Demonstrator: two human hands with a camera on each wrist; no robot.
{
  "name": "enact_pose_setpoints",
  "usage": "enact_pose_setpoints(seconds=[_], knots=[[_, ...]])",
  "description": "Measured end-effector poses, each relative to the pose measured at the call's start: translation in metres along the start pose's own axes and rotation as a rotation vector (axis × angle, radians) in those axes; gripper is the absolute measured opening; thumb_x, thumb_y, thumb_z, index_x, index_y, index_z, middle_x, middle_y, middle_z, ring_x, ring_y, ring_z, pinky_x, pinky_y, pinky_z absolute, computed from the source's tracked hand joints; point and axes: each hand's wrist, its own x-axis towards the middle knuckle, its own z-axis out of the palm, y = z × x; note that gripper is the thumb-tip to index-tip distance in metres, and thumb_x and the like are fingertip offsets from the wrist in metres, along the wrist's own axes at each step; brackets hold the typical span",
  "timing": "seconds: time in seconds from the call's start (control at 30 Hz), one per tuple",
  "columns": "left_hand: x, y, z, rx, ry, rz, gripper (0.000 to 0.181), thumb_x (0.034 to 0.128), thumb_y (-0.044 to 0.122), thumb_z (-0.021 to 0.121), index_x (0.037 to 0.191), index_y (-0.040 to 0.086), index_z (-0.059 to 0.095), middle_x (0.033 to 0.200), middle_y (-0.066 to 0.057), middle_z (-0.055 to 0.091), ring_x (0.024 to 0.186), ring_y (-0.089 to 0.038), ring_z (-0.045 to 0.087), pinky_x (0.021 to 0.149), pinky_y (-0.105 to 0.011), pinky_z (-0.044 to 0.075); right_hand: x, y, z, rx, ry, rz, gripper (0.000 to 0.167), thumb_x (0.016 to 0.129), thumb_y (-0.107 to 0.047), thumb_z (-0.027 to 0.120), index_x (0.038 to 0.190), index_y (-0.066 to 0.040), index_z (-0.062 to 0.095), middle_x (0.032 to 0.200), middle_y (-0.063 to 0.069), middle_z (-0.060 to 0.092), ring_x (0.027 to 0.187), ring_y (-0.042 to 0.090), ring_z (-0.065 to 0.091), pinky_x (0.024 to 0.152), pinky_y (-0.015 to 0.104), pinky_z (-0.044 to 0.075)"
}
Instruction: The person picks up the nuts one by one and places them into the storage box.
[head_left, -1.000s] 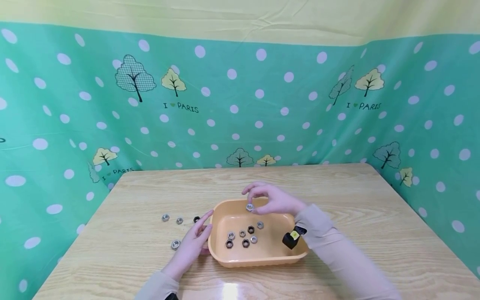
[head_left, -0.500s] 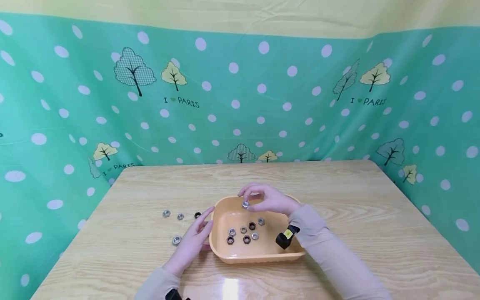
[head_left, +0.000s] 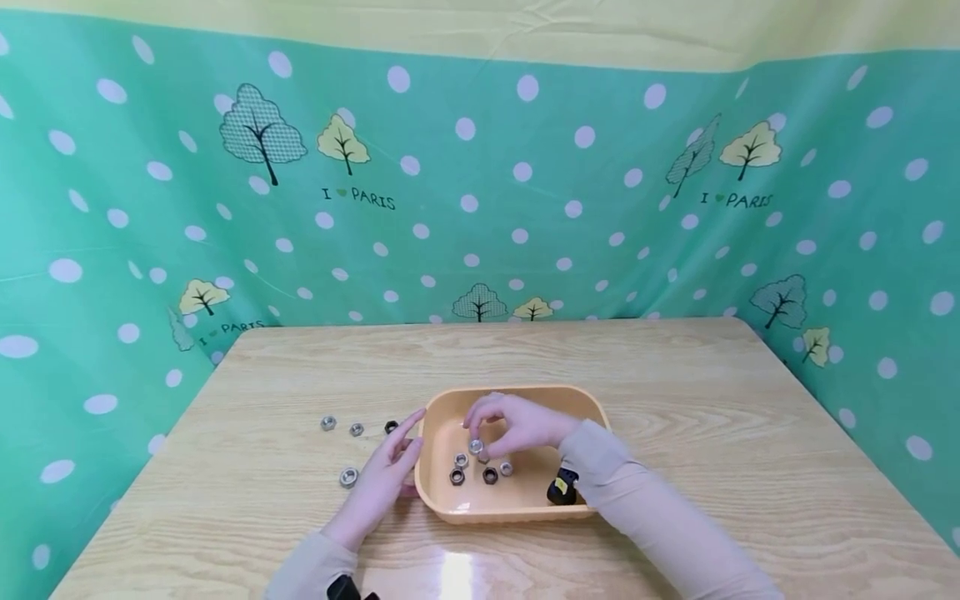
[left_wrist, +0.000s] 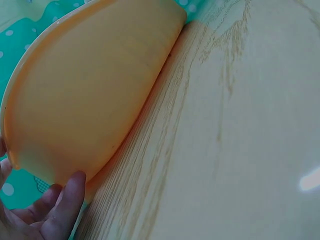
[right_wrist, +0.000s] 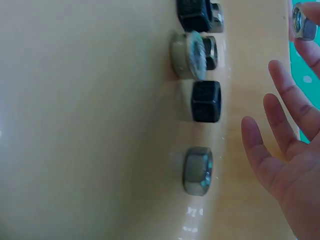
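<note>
My right hand (head_left: 521, 423) reaches inside the peach plastic bin (head_left: 517, 515) and pinches a silver hex nut (head_left: 476, 447) between thumb and finger. That nut (right_wrist: 306, 22) shows at the top right of the right wrist view, the other fingers spread below it. Several nuts lie on the bin floor, among them a dark nut (head_left: 457, 477), a silver nut (head_left: 461, 460) and a silver flanged nut (right_wrist: 190, 56). Some are partly hidden by my right hand. My left hand (head_left: 381, 482) rests against the bin's left outer wall, fingers extended and touching it.
Left of the bin, several nuts lie on the wooden table (head_left: 262, 500): a large silver nut (head_left: 348, 477), two smaller silver ones and a dark nut (head_left: 392, 427) near my left fingers. A green dotted curtain (head_left: 480, 217) stands behind the table.
My right hand has moved left and down into the bin with the silver nut, from above its far rim. My left hand stays at the bin's left side.
</note>
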Motion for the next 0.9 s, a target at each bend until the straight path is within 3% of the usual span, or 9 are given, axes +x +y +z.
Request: enact_pose_setpoints(seconds=[0.13, 0.57, 0.9], knots=[[0.0006, 0.0007, -0.0001, 0.004, 0.003, -0.004, 0.050, 0.0993, 0.027, 0.047, 0.147, 0.025, 0.033, 0.119, -0.019, 0.052, 0.087, -0.022, 0.064, 0.067, -0.037, 0.060, 0.0014, 0.0009, 0.0019, -0.035, -0.021, 0.021, 0.013, 0.075, -0.013, 0.070, 0.088, -0.014, 0.066, 0.119, 0.007, 0.060, 0.113, 0.013, 0.050, 0.104, 0.032, 0.041], [0.0002, -0.0022, -0.0004, 0.013, 0.016, -0.002, 0.049, 0.0996, 0.026, 0.047, 0.147, 0.024, 0.034, 0.117, -0.020, 0.053, 0.086, -0.022, 0.064, 0.066, -0.036, 0.060, 0.0025, 0.0027, 0.0066, -0.134, -0.027, 0.004, 0.013, 0.074, -0.016, 0.074, 0.085, -0.014, 0.066, 0.116, 0.006, 0.061, 0.110, 0.011, 0.048, 0.103, 0.030, 0.037], [0.0006, -0.0001, 0.0007, 0.012, 0.011, 0.003, 0.049, 0.0998, 0.027, 0.046, 0.147, 0.024, 0.034, 0.117, -0.020, 0.052, 0.086, -0.022, 0.064, 0.067, -0.037, 0.060, 0.0033, 0.0043, 0.0078, -0.205, -0.070, 0.071, 0.013, 0.072, -0.017, 0.077, 0.079, -0.020, 0.066, 0.122, 0.000, 0.056, 0.115, 0.012, 0.041, 0.102, 0.029, 0.037]])
